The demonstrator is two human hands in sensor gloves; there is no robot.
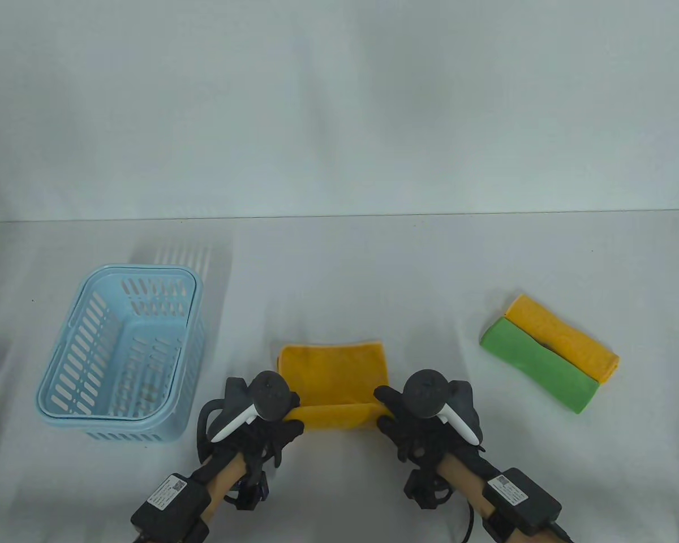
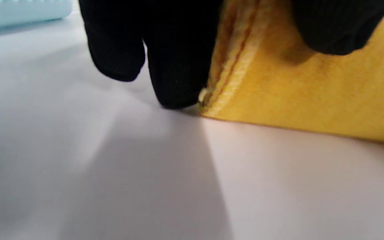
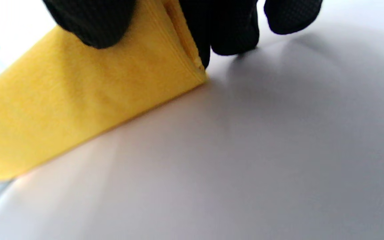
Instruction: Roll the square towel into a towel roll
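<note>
A yellow square towel (image 1: 334,376) lies on the table in front of me, its near edge turned up into a short fold (image 1: 334,416). My left hand (image 1: 286,427) pinches the left end of that fold; in the left wrist view the towel (image 2: 312,96) sits between my thumb and fingers (image 2: 178,66). My right hand (image 1: 387,421) pinches the right end, and the right wrist view shows the towel (image 3: 78,106) held the same way by black gloved fingers (image 3: 232,30). The far part of the towel lies flat.
A light blue slotted basket (image 1: 62,390) stands to the left, holding nothing. At the right lie a green towel roll (image 1: 534,365) and a yellow towel roll (image 1: 566,336) side by side. The white table's back edge (image 1: 339,218) meets a white wall.
</note>
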